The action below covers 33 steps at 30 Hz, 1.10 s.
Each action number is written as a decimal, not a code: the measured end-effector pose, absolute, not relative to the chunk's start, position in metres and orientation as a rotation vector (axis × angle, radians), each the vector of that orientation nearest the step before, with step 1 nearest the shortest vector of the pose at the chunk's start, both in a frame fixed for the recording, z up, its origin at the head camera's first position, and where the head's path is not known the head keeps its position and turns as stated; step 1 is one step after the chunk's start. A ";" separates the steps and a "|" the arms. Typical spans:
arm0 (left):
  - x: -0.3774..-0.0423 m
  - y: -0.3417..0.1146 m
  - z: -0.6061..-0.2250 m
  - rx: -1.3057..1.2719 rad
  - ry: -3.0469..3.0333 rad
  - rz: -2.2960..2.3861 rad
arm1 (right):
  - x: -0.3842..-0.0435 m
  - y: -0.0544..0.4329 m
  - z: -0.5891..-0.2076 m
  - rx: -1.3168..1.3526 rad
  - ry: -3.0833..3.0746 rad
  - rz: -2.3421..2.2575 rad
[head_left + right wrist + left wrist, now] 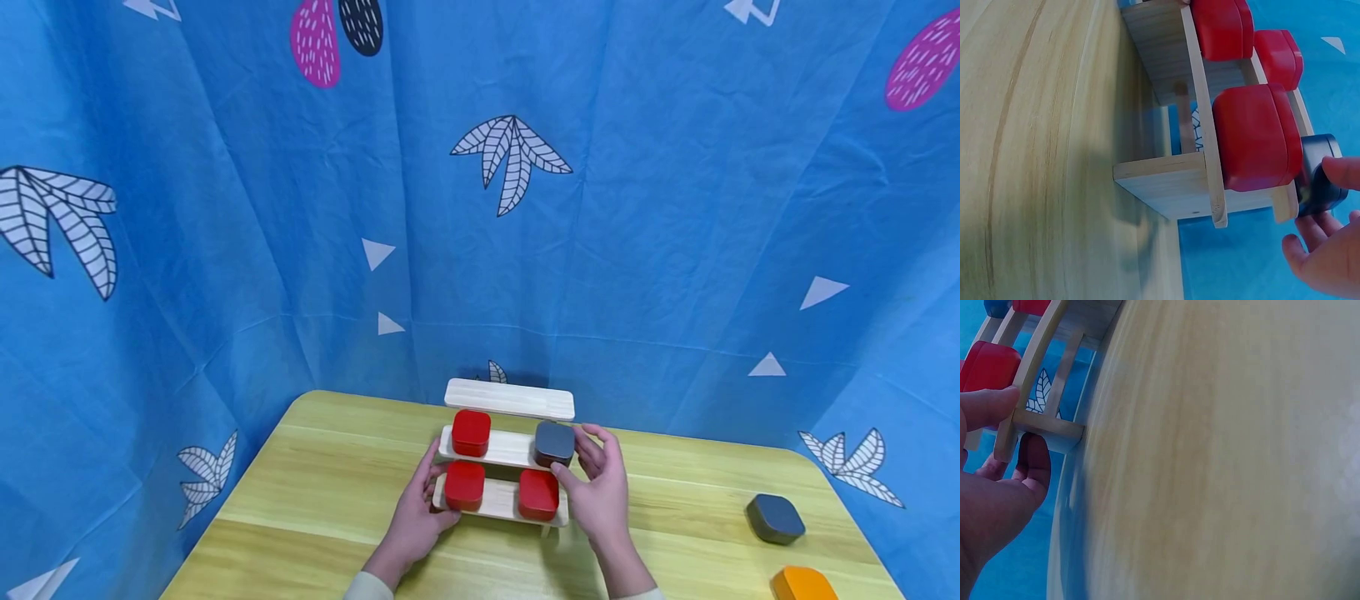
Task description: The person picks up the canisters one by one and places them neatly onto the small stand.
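Note:
A small wooden tiered rack (500, 500) stands near the table's back edge. Red boxes with rounded corners sit at both ends of its lowest tier, the left one (464, 486) and the right one (538, 495). Another red box (471, 432) is at the left of the middle tier. My left hand (417, 515) grips the rack's left end, thumb on the front slat and fingers below, plain in the left wrist view. At the right of the middle tier, my right hand (602, 492) holds a dark grey box (1319, 172) between thumb and fingers.
The rack's top tier (510, 399) bears no box. To the right on the wooden table (300, 517) lie another dark grey box (776, 518) and an orange box (802, 584), partly cut off by the frame. A blue patterned curtain (480, 275) hangs behind the table.

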<state>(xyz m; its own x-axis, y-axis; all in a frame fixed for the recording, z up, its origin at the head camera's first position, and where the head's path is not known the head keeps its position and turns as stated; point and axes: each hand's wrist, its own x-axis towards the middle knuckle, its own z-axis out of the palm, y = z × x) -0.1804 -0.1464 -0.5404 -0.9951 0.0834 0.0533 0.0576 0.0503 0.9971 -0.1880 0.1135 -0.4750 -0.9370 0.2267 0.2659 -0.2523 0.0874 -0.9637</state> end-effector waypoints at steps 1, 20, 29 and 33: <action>-0.180 -0.146 -0.540 0.151 2.263 2.145 | -0.189 0.113 -0.475 0.039 -2.023 1.913; -0.182 -0.148 -0.540 0.159 2.266 2.131 | -0.195 0.105 -0.479 0.107 -1.997 1.961; -0.181 -0.148 -0.541 0.172 2.268 2.138 | -0.195 0.103 -0.479 0.102 -2.007 1.970; -0.180 -0.148 -0.540 0.173 2.267 2.140 | -0.195 0.102 -0.479 0.104 -2.008 1.970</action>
